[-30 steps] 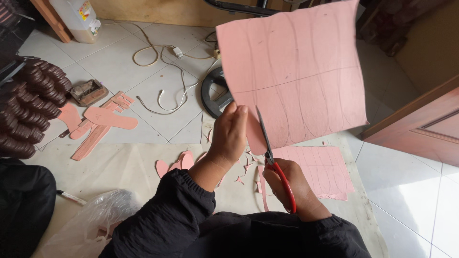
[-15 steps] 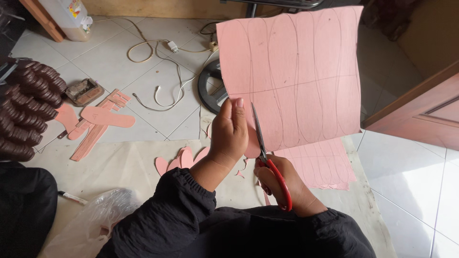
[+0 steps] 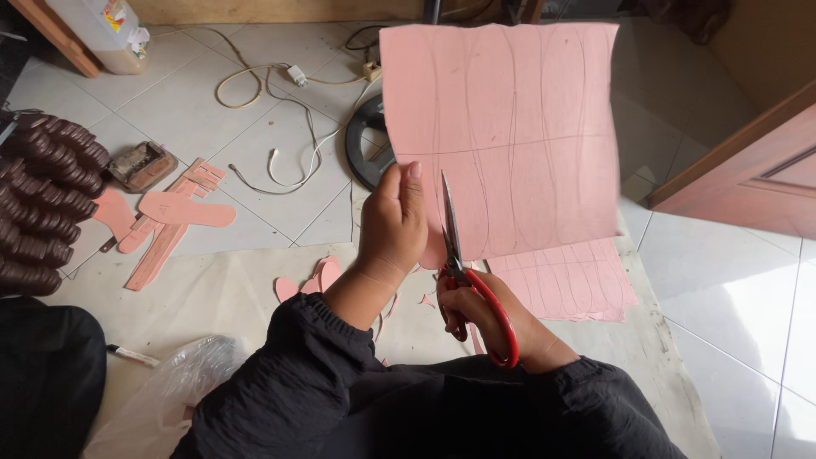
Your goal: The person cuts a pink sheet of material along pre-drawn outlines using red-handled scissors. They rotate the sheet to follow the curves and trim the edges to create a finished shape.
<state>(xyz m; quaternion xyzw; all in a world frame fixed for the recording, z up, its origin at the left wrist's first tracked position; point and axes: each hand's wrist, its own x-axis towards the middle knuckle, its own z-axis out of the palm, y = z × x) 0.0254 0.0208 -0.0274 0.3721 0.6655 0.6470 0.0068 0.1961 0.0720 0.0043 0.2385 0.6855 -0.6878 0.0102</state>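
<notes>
My left hand (image 3: 393,223) grips the lower left edge of a large pink sheet (image 3: 510,127) marked with pencilled curved outlines, holding it up in front of me. Red-handled scissors (image 3: 466,272) are in my right hand (image 3: 493,319), their blades pointing up into the sheet's bottom edge just right of my left thumb. A second marked pink sheet (image 3: 565,280) lies flat on the floor below. Both arms wear black sleeves.
Cut pink sole shapes (image 3: 183,208) and strips lie left on the tiled floor, small scraps (image 3: 310,276) near my knees. Stacked dark brown soles (image 3: 42,195) at far left, white cables (image 3: 272,85), a round black object (image 3: 365,144), a plastic bag (image 3: 161,391), a wooden door (image 3: 748,170) right.
The view has shifted slightly down. The scissors have advanced a little up into the sheet's lower edge, and my left hand has stayed on the sheet.
</notes>
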